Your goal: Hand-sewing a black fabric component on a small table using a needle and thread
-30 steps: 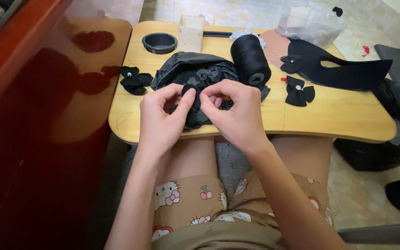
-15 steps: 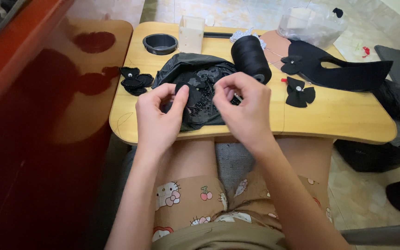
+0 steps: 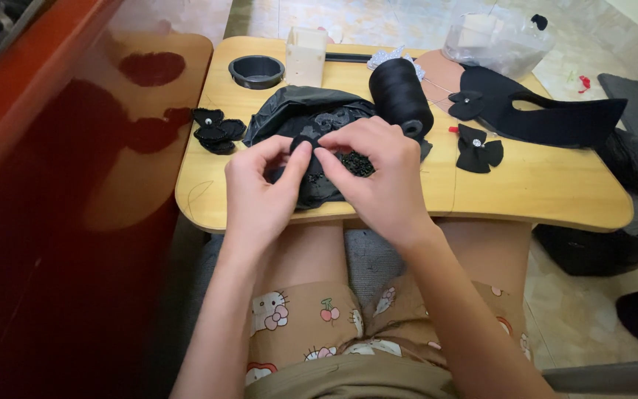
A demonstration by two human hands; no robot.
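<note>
Above the near edge of a small wooden lap table (image 3: 540,193), my left hand (image 3: 260,193) and my right hand (image 3: 378,177) meet fingertip to fingertip. Between them they pinch a small black fabric piece (image 3: 303,143). Just behind the hands lies a crumpled black plastic bag (image 3: 300,111) with small black bits (image 3: 354,164) on it. A large spool of black thread (image 3: 400,94) lies on its side right behind my right hand.
Black fabric bows lie at the left (image 3: 217,130) and the right (image 3: 479,150) of the table. A black cut-out fabric shape (image 3: 555,114) lies at the back right, with a black round lid (image 3: 257,71), a pale box (image 3: 305,56) and a clear bag (image 3: 498,44) at the back. A red-brown cabinet (image 3: 60,207) stands on the left.
My hands were a little apart half a second ago; now they have come together again, fingertips touching over the small black piece.
</note>
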